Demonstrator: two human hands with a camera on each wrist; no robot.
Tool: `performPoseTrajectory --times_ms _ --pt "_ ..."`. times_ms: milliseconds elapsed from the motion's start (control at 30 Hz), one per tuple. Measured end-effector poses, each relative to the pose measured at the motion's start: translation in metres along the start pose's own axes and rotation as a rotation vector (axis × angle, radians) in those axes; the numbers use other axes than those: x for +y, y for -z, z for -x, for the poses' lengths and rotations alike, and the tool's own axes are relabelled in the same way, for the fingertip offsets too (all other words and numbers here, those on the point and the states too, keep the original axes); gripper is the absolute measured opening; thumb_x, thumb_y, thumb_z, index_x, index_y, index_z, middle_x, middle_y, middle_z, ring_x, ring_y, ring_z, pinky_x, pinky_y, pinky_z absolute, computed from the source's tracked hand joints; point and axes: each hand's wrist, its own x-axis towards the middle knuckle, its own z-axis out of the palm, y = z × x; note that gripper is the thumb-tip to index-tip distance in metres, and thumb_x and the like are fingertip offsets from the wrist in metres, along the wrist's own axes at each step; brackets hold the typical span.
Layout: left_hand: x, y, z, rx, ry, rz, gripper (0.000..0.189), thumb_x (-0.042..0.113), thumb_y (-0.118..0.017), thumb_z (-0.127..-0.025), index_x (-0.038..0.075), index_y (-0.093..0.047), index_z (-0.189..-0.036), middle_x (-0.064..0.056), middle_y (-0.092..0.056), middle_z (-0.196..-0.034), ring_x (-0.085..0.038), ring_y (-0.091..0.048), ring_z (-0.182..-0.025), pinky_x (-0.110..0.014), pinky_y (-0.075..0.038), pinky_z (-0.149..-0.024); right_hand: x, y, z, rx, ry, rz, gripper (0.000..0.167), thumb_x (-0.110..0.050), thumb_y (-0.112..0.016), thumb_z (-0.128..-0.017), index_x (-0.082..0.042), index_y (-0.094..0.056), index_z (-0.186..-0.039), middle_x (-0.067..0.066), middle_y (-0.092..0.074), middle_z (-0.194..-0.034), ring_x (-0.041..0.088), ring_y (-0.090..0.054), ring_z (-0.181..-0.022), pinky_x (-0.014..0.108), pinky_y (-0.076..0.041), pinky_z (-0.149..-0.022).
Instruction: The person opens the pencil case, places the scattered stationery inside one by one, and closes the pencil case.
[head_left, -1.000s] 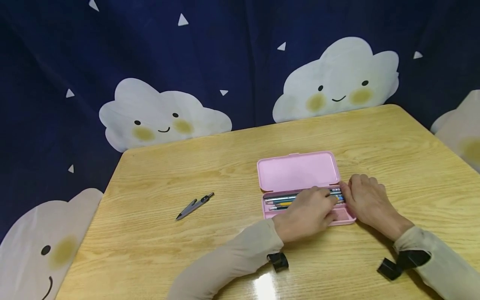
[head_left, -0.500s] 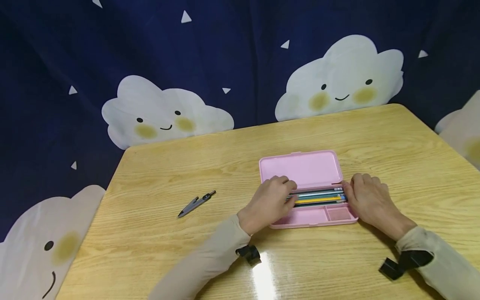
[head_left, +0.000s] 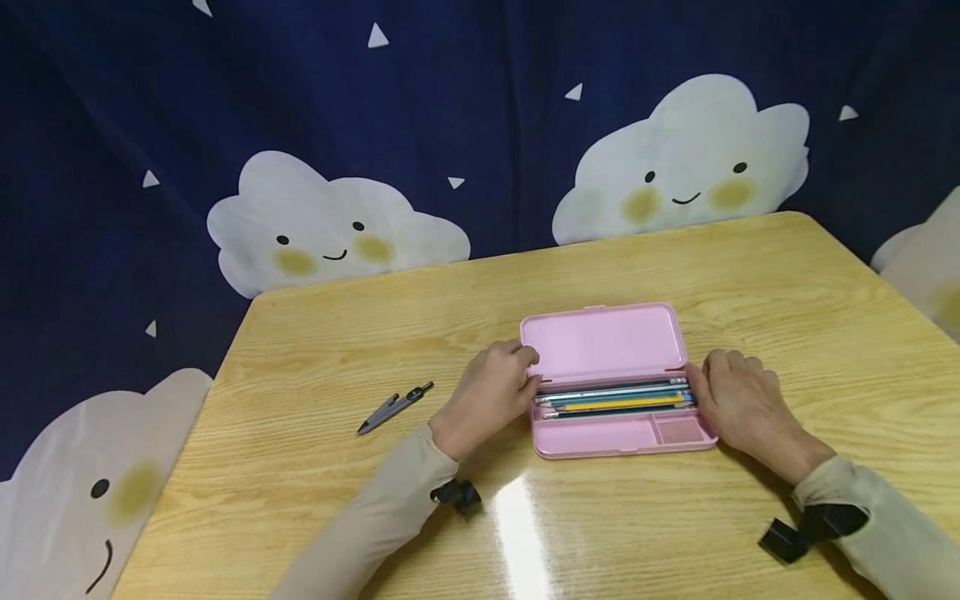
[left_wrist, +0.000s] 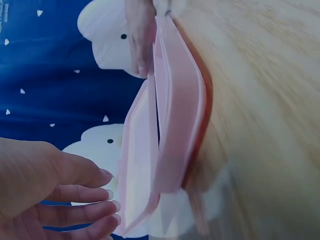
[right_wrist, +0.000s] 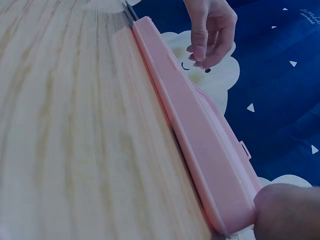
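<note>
A pink pencil case lies open on the table, its lid folded back. Several pencils, one of them yellow, lie side by side in its long rear compartment. My left hand hovers by the left end of the case; in the left wrist view its fingers are loosely bent and hold nothing. At the opposite end, my right hand grips the side of the case, thumb against the rim. Most of its fingers are hidden in the right wrist view, where only part of the hand shows.
A grey drawing compass lies on the wooden table, left of the case. The case's front right compartment holds a flat pinkish piece. A dark blue curtain with clouds hangs behind the table.
My left hand has moved left, from over the pencils to beyond the case's left end, uncovering the pencils. My right hand has stayed at the right end.
</note>
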Motion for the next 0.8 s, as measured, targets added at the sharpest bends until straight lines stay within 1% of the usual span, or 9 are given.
performPoseTrajectory --times_ms 167,300,467,600,800 --pt "-0.008 0.002 0.006 0.017 0.015 0.013 0.017 0.008 -0.071 -0.085 -0.001 -0.070 -0.099 -0.011 -0.067 -0.089 -0.022 -0.064 -0.079 -0.030 -0.052 -0.067 0.001 -0.001 0.000 0.007 0.006 0.005 0.035 -0.028 -0.036 -0.103 0.000 -0.045 -0.085 0.013 -0.043 -0.075 0.034 -0.044 -0.071 0.045 -0.031 -0.062" --pt "-0.013 0.003 0.009 0.025 0.029 -0.007 0.020 0.009 -0.072 -0.084 -0.001 -0.070 -0.101 -0.012 -0.068 -0.091 -0.024 -0.064 -0.081 -0.032 -0.054 -0.068 0.001 -0.002 0.000 0.016 0.010 0.002 0.035 -0.028 -0.036 -0.103 0.000 -0.046 -0.085 0.014 -0.044 -0.075 0.034 -0.044 -0.071 0.045 -0.031 -0.062" --pt "-0.018 0.004 0.014 0.016 0.045 -0.026 0.019 0.008 -0.073 -0.083 -0.001 -0.070 -0.099 -0.013 -0.068 -0.091 -0.025 -0.065 -0.081 -0.033 -0.054 -0.069 0.001 -0.002 0.001 0.006 0.004 -0.001 0.036 -0.029 -0.036 -0.103 0.000 -0.045 -0.085 0.014 -0.044 -0.076 0.035 -0.043 -0.073 0.045 -0.030 -0.063" --pt "-0.024 0.005 0.019 0.001 0.071 -0.033 0.018 0.007 -0.073 -0.083 -0.001 -0.070 -0.098 -0.013 -0.067 -0.090 -0.025 -0.065 -0.080 -0.033 -0.054 -0.069 0.001 -0.001 0.001 0.013 0.007 0.001 0.035 -0.029 -0.036 -0.103 0.000 -0.045 -0.085 0.014 -0.043 -0.076 0.034 -0.043 -0.072 0.044 -0.030 -0.062" --pt "-0.033 0.009 0.031 -0.005 0.105 -0.037 0.018 0.005 -0.073 -0.082 -0.002 -0.070 -0.099 -0.013 -0.066 -0.090 -0.025 -0.064 -0.080 -0.034 -0.054 -0.068 0.000 0.000 0.001 0.002 0.001 -0.006 0.035 -0.029 -0.036 -0.103 0.000 -0.045 -0.086 0.013 -0.043 -0.076 0.034 -0.043 -0.073 0.043 -0.029 -0.062"
